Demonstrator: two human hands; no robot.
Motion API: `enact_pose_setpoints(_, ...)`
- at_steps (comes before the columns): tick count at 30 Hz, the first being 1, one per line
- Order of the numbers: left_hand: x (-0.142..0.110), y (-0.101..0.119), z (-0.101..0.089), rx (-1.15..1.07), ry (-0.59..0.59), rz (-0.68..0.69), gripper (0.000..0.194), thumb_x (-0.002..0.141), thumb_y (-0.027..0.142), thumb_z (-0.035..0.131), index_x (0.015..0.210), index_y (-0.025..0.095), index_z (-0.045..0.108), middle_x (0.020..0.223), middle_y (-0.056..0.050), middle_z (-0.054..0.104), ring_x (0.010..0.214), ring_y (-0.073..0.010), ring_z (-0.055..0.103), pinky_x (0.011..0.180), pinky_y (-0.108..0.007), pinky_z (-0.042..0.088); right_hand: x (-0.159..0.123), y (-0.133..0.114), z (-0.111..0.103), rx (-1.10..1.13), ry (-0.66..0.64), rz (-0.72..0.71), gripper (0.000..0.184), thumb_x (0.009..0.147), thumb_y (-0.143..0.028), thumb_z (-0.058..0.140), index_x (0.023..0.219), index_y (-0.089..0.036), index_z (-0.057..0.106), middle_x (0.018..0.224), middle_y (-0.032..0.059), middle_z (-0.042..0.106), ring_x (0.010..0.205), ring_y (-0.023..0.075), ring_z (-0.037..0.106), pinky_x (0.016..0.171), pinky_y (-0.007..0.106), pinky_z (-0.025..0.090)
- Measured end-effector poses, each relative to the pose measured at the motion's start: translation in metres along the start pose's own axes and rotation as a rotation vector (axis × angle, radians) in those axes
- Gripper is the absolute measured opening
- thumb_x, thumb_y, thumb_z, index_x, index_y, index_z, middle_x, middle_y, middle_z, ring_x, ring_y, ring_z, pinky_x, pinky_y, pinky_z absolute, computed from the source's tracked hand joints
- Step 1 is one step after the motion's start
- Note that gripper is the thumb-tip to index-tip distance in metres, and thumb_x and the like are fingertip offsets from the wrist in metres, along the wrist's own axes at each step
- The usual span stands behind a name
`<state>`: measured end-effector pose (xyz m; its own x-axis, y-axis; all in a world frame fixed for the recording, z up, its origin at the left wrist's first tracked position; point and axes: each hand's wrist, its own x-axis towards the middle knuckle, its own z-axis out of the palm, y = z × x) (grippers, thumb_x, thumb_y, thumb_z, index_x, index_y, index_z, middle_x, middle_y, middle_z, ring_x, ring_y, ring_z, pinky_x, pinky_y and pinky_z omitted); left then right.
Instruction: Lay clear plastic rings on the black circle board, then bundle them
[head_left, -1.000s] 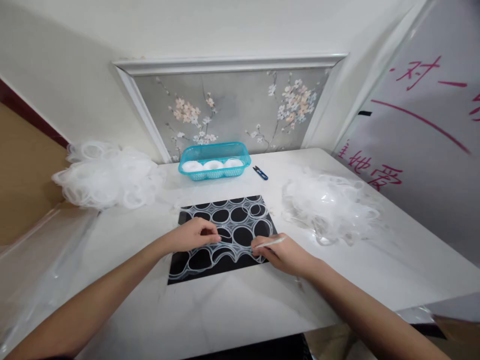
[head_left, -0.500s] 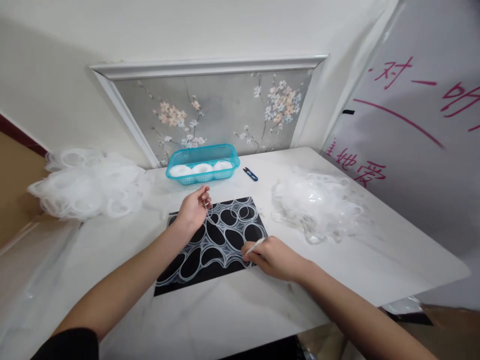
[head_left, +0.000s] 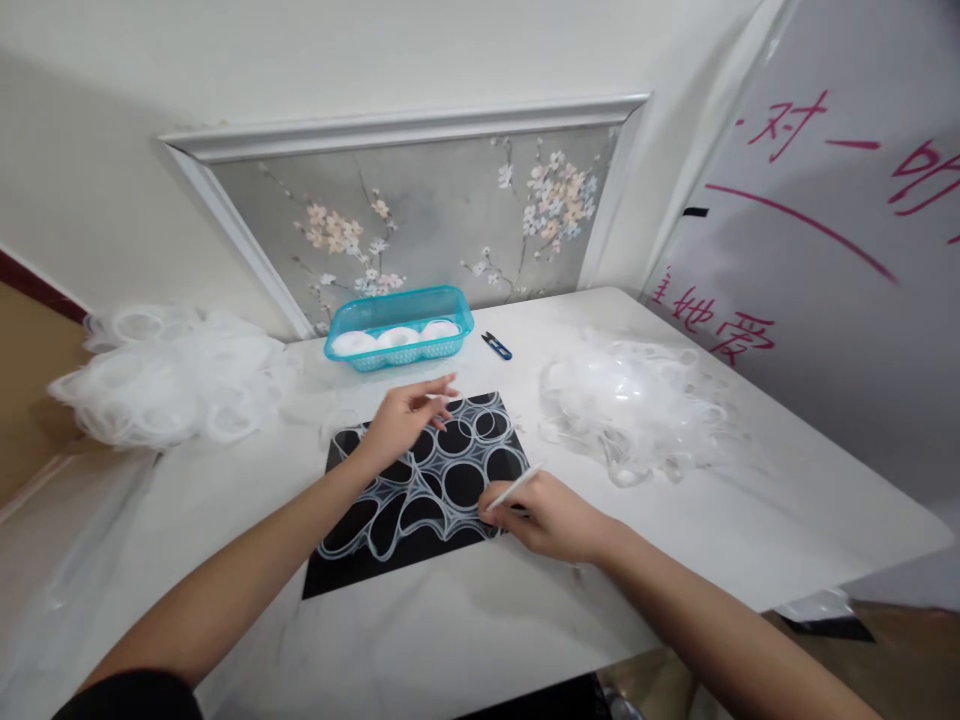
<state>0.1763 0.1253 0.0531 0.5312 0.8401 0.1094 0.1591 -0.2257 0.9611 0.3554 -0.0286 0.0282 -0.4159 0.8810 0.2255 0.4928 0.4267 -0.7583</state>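
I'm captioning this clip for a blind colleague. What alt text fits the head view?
Two bare hands work over a black mat covered with a web of clear linked rings: the left hand hangs just above it with fingers loose, the right hand holds a thin white stick. Ring piles sit on either side, and a blue basket behind.

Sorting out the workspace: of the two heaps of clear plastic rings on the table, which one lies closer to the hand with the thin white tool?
The heap on the right, beside the black mat. It lies just beyond the right hand holding the tool; the left heap sits across the table by the wall.

Bare table (head_left: 465, 620) in front; ring heaps (head_left: 637, 405) flank, basket (head_left: 397, 325) behind.
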Motion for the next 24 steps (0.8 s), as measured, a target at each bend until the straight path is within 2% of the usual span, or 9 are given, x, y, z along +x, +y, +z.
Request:
enact_pose_setpoints(2, 0.005, -0.002, 0.015, 0.337, -0.234, 0.034, 0.031, 0.079, 0.029, 0.062, 0.108, 0.017, 0.066, 0.098, -0.008, 0.068, 0.073, -0.0174, 0.061, 0.072, -0.034, 0.050, 0.003, 0.002, -0.001, 0.228, 0.104, 0.063, 0.019, 0.091, -0.029, 0.051, 0.086, -0.020, 0.066, 0.086, 0.0040, 0.069, 0.075, 0.0146, 0.064, 0.066, 0.025, 0.047)
enact_pose_setpoints(4, 0.009, -0.006, 0.031, 0.574, -0.359, 0.080, 0.022, 0.078, 0.023, 0.062, 0.097, 0.016, 0.068, 0.092, -0.008, 0.068, 0.082, -0.0206, 0.060, 0.081, -0.038, 0.046, 0.006, 0.006, -0.005, 0.529, 0.266, 0.233, 0.021, 0.088, -0.038, 0.056, 0.086, -0.019, 0.065, 0.087, 0.0059, 0.070, 0.076, 0.0168, 0.066, 0.057, 0.023, 0.046)
enact_pose_setpoints(7, 0.011, -0.014, 0.048, 0.666, -0.354, 0.110, 0.007, 0.076, 0.015, 0.058, 0.079, 0.014, 0.064, 0.086, -0.009, 0.065, 0.089, -0.0241, 0.057, 0.087, -0.043, 0.041, 0.010, 0.013, -0.013, 1.007, 0.485, 0.513, 0.024, 0.080, -0.040, 0.067, 0.089, -0.019, 0.061, 0.086, 0.0057, 0.071, 0.073, 0.0161, 0.069, 0.045, 0.018, 0.042)
enact_pose_setpoints(10, 0.008, -0.022, 0.051, 0.629, -0.315, 0.081, 0.010, 0.078, 0.013, 0.051, 0.070, 0.015, 0.058, 0.078, -0.008, 0.062, 0.083, -0.0224, 0.055, 0.084, -0.041, 0.040, 0.013, 0.018, -0.019, 1.329, 0.548, 0.633, 0.022, 0.073, -0.029, 0.075, 0.086, -0.017, 0.062, 0.088, 0.0065, 0.072, 0.073, 0.0129, 0.069, 0.054, 0.016, 0.049)
enact_pose_setpoints(14, 0.004, -0.023, 0.044, 0.504, -0.263, 0.014, 0.013, 0.084, 0.021, 0.045, 0.074, 0.018, 0.051, 0.076, -0.005, 0.059, 0.074, -0.0174, 0.054, 0.075, -0.034, 0.043, 0.013, 0.019, -0.013, 1.435, 0.509, 0.630, 0.023, 0.070, -0.025, 0.078, 0.085, -0.015, 0.063, 0.095, 0.0095, 0.072, 0.083, 0.0156, 0.070, 0.071, 0.020, 0.054)
enact_pose_setpoints(18, -0.008, -0.006, 0.034, 0.293, -0.256, -0.034, 0.026, 0.093, 0.037, 0.034, 0.081, 0.018, 0.048, 0.075, -0.004, 0.059, 0.070, -0.0153, 0.056, 0.066, -0.029, 0.044, 0.017, 0.012, -0.004, 1.403, 0.514, 0.534, 0.024, 0.069, -0.027, 0.079, 0.084, -0.016, 0.064, 0.099, 0.0086, 0.072, 0.091, 0.0166, 0.069, 0.085, 0.024, 0.051)
enact_pose_setpoints(20, -0.020, 0.009, 0.027, 0.059, -0.270, -0.095, 0.030, 0.092, 0.044, 0.037, 0.083, 0.017, 0.048, 0.078, -0.004, 0.060, 0.069, -0.0146, 0.057, 0.063, -0.027, 0.043, 0.023, 0.003, -0.003, 1.408, 0.490, 0.468, 0.023, 0.069, -0.028, 0.078, 0.084, -0.017, 0.064, 0.097, 0.0074, 0.072, 0.095, 0.0177, 0.067, 0.090, 0.028, 0.048)
enact_pose_setpoints(22, -0.033, 0.026, 0.019, -0.173, -0.262, -0.152, 0.031, 0.089, 0.047, 0.047, 0.083, 0.017, 0.049, 0.083, -0.004, 0.060, 0.067, -0.0126, 0.056, 0.060, -0.025, 0.041, 0.031, -0.010, -0.006, 1.419, 0.447, 0.412, 0.021, 0.069, -0.027, 0.078, 0.082, -0.017, 0.064, 0.094, 0.0063, 0.072, 0.098, 0.0187, 0.066, 0.094, 0.031, 0.046)
enact_pose_setpoints(24, -0.044, 0.044, 0.009, -0.246, -0.244, -0.145, 0.030, 0.086, 0.046, 0.054, 0.080, 0.017, 0.049, 0.083, -0.002, 0.059, 0.064, -0.0102, 0.053, 0.058, -0.023, 0.038, 0.042, -0.025, -0.009, 1.423, 0.410, 0.352, 0.018, 0.070, -0.026, 0.077, 0.079, -0.017, 0.065, 0.092, 0.0055, 0.072, 0.097, 0.0186, 0.066, 0.095, 0.032, 0.044)
